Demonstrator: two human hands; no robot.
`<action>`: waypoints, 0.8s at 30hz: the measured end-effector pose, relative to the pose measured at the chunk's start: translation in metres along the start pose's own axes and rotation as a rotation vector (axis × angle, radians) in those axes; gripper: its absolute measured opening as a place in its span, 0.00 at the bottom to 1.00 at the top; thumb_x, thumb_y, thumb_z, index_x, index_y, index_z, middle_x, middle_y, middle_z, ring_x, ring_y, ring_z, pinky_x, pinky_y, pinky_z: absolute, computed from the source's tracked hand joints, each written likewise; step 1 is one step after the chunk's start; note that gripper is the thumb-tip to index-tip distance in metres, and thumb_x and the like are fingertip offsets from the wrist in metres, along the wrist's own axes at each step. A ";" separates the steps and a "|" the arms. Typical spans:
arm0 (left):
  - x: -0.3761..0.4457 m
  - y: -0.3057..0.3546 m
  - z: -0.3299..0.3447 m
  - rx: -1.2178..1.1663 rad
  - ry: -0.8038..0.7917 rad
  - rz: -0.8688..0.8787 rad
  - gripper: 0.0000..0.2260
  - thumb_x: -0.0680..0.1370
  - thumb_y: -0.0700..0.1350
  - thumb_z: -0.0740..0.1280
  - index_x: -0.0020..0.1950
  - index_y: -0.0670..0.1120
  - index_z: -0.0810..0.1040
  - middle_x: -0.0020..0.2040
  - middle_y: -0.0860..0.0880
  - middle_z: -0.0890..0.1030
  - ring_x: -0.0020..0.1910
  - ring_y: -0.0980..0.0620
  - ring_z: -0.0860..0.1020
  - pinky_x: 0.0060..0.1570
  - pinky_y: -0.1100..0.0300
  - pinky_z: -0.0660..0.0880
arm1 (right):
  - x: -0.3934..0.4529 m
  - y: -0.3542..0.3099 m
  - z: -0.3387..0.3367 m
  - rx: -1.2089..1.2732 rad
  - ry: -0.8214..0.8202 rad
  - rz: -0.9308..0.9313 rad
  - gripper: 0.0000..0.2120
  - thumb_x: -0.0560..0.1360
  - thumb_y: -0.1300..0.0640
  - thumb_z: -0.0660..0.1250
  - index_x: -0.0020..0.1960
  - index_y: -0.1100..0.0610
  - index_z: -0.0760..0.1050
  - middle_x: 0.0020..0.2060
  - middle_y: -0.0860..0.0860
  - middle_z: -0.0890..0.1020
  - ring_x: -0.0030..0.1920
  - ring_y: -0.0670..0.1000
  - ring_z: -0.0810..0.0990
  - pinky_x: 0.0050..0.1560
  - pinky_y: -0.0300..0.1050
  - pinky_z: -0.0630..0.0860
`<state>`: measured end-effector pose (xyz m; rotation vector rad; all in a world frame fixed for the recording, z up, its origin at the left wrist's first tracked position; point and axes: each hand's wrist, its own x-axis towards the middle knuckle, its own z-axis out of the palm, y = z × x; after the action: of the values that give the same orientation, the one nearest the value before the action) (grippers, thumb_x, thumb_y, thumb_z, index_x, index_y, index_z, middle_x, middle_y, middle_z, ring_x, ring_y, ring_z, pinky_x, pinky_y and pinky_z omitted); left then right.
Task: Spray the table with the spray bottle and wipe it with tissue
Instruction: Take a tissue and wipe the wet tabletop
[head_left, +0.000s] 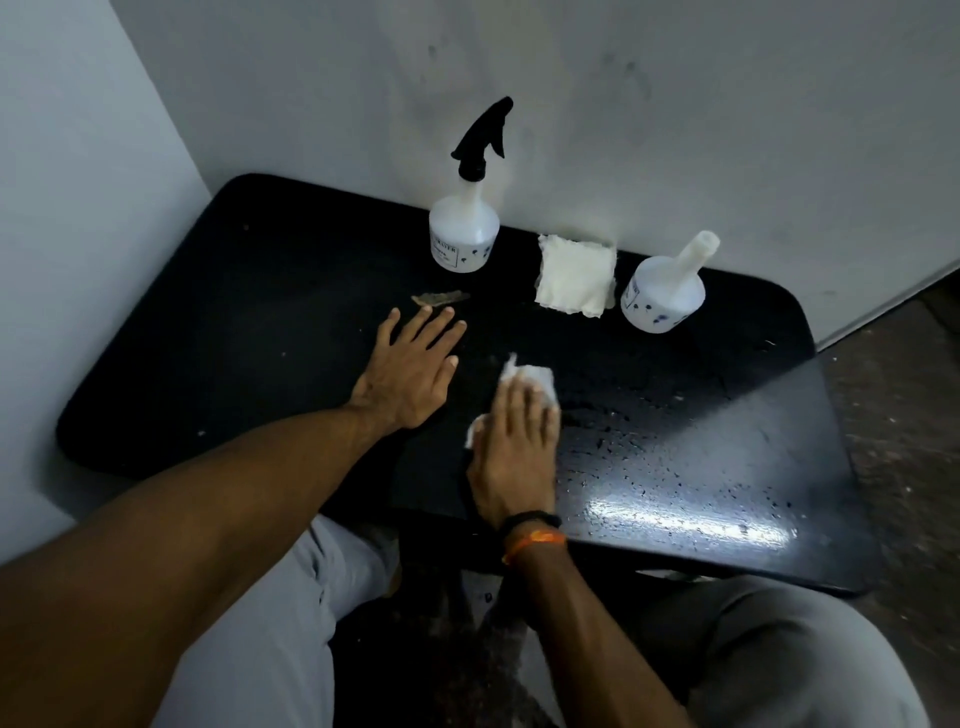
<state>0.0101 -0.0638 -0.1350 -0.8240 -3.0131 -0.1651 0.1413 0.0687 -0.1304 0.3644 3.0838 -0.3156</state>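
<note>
Fingers of the right hand press flat on the tissue; left hand lies open, empty.

Head cam, close, looks fwd and down at table.

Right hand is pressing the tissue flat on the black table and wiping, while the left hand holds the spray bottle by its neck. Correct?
Not quite. In the head view the left hand lies flat and empty on the table; the spray bottle stands untouched by the wall. The right hand does press the tissue on the table.
</note>
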 end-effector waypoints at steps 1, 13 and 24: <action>0.000 0.001 0.000 -0.001 0.001 0.001 0.25 0.82 0.54 0.48 0.80 0.52 0.58 0.81 0.50 0.59 0.80 0.49 0.57 0.77 0.41 0.51 | -0.011 -0.005 0.004 0.012 0.002 -0.046 0.29 0.82 0.51 0.46 0.81 0.60 0.46 0.80 0.59 0.49 0.80 0.60 0.45 0.78 0.60 0.44; 0.001 0.000 -0.001 -0.018 -0.003 0.004 0.25 0.83 0.54 0.48 0.81 0.51 0.56 0.81 0.50 0.57 0.80 0.48 0.55 0.78 0.41 0.48 | -0.008 0.120 -0.026 -0.008 0.057 0.407 0.30 0.84 0.47 0.44 0.81 0.62 0.47 0.80 0.59 0.51 0.80 0.58 0.49 0.79 0.58 0.46; 0.001 0.001 -0.001 -0.029 0.000 0.008 0.24 0.84 0.53 0.51 0.81 0.51 0.56 0.81 0.51 0.56 0.81 0.49 0.54 0.78 0.42 0.47 | 0.050 0.036 -0.015 -0.027 -0.031 0.028 0.32 0.80 0.52 0.50 0.80 0.63 0.46 0.80 0.61 0.50 0.80 0.60 0.48 0.79 0.60 0.44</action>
<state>0.0097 -0.0623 -0.1343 -0.8384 -3.0139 -0.2084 0.1009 0.1178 -0.1255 0.3978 3.0466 -0.2754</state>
